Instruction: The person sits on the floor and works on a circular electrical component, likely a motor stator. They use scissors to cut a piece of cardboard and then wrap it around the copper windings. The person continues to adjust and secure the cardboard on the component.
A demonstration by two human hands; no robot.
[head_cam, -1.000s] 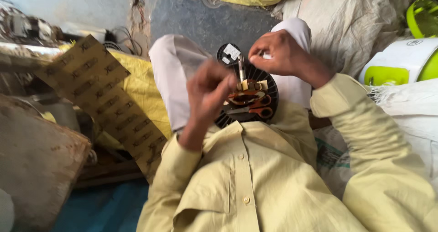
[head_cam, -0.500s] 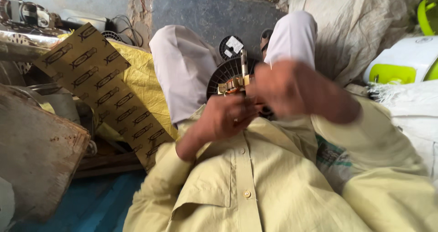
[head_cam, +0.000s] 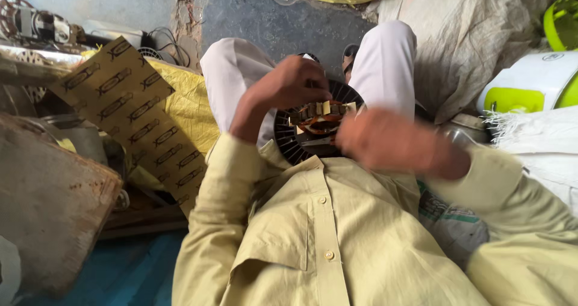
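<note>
Nearest you: pale yellow shirt [head_cam: 337, 246], both sleeves up toward the lap. Just past the collar, the motor stator [head_cam: 316, 128] sits on your lap between the knees — round, black slotted lamination ring w/ copper windings in the middle and cream insulation strips across the top.

Right hand [head_cam: 388, 142] is near the stator's right edge, blurred by motion; can't tell if it's wide, closed or holding anything. Left hand [head_cam: 289, 86] is farther, fingers curled narrow onto the top rim, pinching at the strips.

My read: keep the left hand pinning the ring so it doesn't roll off your legs, work the right in short pulls, and watch the thin copper — prob. easy to nick.

Farther out: white trousers [head_cam: 385, 65], dark floor [head_cam: 271, 23] beyond. Left: brown patterned cardboard sheet [head_cam: 132, 119] over a yellow bag [head_cam: 186, 104]. Far right: woven sack [head_cam: 475, 35], white-and-green housing [head_cam: 530, 86].

Hidden: stator's near and upper parts behind your hands; no tool can be made out.
</note>
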